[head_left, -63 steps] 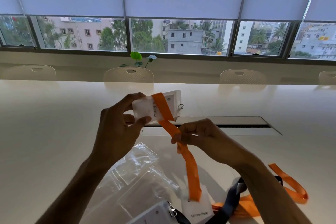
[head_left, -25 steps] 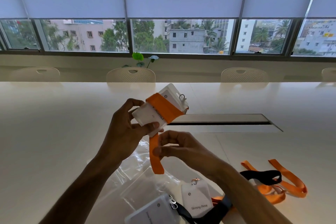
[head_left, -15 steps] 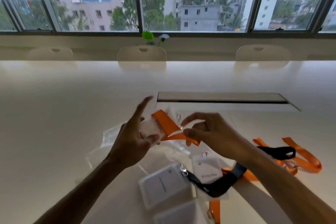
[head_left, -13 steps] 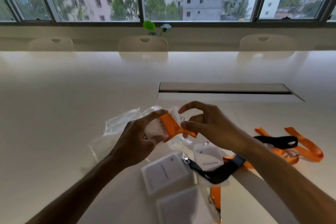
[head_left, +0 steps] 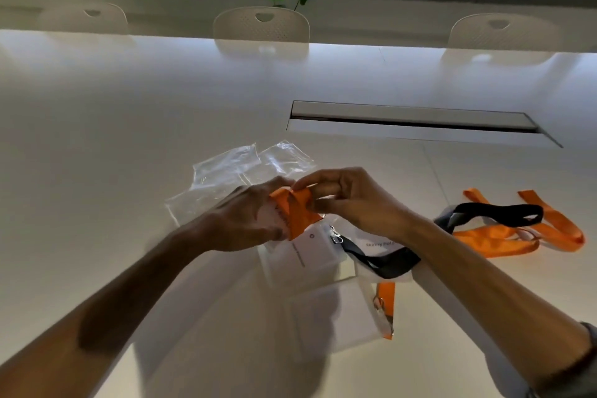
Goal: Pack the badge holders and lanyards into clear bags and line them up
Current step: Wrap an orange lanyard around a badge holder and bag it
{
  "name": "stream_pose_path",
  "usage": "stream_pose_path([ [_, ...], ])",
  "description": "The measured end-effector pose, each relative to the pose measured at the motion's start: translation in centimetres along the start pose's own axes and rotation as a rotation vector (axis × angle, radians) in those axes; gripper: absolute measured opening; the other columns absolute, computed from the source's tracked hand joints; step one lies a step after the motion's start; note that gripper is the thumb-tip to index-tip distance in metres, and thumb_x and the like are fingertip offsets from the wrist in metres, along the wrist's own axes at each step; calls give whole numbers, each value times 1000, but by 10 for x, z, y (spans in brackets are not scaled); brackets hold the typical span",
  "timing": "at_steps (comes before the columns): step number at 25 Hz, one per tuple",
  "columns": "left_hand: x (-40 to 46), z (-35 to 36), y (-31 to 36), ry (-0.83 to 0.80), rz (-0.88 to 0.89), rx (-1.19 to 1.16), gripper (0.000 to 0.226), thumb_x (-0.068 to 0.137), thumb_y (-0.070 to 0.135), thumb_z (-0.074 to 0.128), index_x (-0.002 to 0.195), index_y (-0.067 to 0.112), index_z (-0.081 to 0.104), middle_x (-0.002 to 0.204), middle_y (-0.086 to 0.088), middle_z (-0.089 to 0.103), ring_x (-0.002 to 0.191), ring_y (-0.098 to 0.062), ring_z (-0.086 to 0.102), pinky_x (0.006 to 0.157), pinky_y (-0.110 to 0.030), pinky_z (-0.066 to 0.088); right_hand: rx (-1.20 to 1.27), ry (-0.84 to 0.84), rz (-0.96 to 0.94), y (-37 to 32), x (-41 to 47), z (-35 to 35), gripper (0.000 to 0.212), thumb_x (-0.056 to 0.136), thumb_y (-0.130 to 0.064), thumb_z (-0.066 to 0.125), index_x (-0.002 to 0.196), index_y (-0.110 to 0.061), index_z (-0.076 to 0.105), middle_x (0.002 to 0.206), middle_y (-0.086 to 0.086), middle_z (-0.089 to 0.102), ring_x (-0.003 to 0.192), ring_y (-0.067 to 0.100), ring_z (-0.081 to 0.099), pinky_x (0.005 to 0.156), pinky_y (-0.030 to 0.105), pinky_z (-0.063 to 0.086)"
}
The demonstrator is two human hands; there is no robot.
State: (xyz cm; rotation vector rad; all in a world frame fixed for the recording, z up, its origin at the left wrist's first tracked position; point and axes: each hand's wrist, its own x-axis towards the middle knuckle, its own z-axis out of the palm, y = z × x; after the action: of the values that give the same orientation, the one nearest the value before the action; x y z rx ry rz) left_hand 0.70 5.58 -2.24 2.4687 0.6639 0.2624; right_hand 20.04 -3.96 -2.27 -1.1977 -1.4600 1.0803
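I hold a white badge holder in my left hand, above the worktop and a little before the middle of the view. My left fingers are curled around it, and the thumb presses on its near side. An orange lanyard is wound across the holder. The long axis of the holder seems to run from about 7 o'clock to 1 o'clock, but my hand covers much of it, so I cannot tell exactly. My right hand is at 3 o'clock of the holder; its fingers are narrow and pinch the end of the orange band at the top edge.

Under my hands, toward 11 o'clock, lie clear bags, flat and crumpled. Toward 5 o'clock lie more badge holders, one with a black lanyard that passes under my right forearm. At 3 o'clock, further away, loose orange lanyards lie with a black loop on top.
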Motion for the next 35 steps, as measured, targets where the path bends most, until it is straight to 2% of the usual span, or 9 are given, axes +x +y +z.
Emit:
stream_pose_path([
  [3, 2, 1, -6, -25, -1, -64, 45, 81, 18, 71, 117, 32, 48, 97, 6, 63, 83, -11, 60, 63, -13, 44, -65, 146, -45, 4, 7, 2, 25, 78, -25, 66, 102, -18, 70, 103, 6, 73, 98, 20, 70, 92, 39, 54],
  [7, 1, 10, -9, 35, 4, -41, 19, 90, 28, 56, 107, 25, 46, 83, -6, 66, 63, -20, 61, 54, -19, 49, -119, 309, -45, 16, 19, 13, 16, 88, -7, 64, 95, -19, 72, 92, 6, 75, 88, 22, 72, 90, 46, 55],
  [10, -1, 20, -10, 169, 68, 52, 24, 86, 30, 45, 107, 19, 50, 68, 0, 60, 48, -15, 53, 47, -16, 41, -279, 413, -20, 24, 25, 26, 12, 90, -18, 63, 99, -18, 70, 88, -1, 75, 83, 12, 72, 88, 42, 56],
  [13, -2, 26, -11, 211, 97, 172, 23, 90, 33, 38, 109, 21, 42, 65, 7, 52, 46, -11, 49, 46, -16, 39, -486, 475, -26, 26, 22, 31, 34, 87, -35, 66, 117, -23, 58, 91, -6, 74, 82, 8, 70, 87, 31, 56],
  [15, -3, 28, -13, 230, 120, 211, 22, 92, 36, 34, 108, 21, 38, 62, 8, 47, 43, -8, 46, 44, -16, 39, -615, 443, -109, 26, 16, 29, 43, 85, -36, 67, 122, -22, 51, 92, -4, 73, 81, 9, 69, 82, 24, 54],
  [19, -4, 30, -13, 274, 171, 170, 29, 93, 41, 25, 104, 18, 38, 60, 8, 46, 41, -7, 44, 44, -15, 40, -813, 345, -287, 24, 10, 28, 29, 89, -35, 56, 109, -17, 67, 99, 3, 71, 87, 16, 67, 78, 35, 58],
  [22, -4, 29, -14, 308, 154, 126, 31, 92, 42, 25, 106, 18, 38, 65, 8, 52, 46, -7, 51, 46, -15, 43, -873, 306, -281, 21, 10, 26, 36, 91, -40, 51, 115, -17, 66, 111, 3, 69, 97, 18, 64, 82, 36, 55],
  [27, -4, 28, -11, 321, 62, -46, 13, 90, 28, 30, 102, 24, 35, 71, -3, 59, 54, -15, 58, 46, -26, 49, -1067, 262, -262, 18, 3, 34, 54, 85, -55, 52, 124, -18, 62, 122, 3, 63, 107, 21, 59, 86, 33, 47],
  [35, -4, 32, 1, 355, 29, -198, 16, 88, 25, 30, 101, 19, 38, 70, 4, 55, 54, -9, 56, 45, -15, 40, -1103, 291, -287, 14, 3, 38, 54, 85, -54, 48, 118, -14, 61, 117, 6, 60, 101, 22, 59, 83, 34, 49],
])
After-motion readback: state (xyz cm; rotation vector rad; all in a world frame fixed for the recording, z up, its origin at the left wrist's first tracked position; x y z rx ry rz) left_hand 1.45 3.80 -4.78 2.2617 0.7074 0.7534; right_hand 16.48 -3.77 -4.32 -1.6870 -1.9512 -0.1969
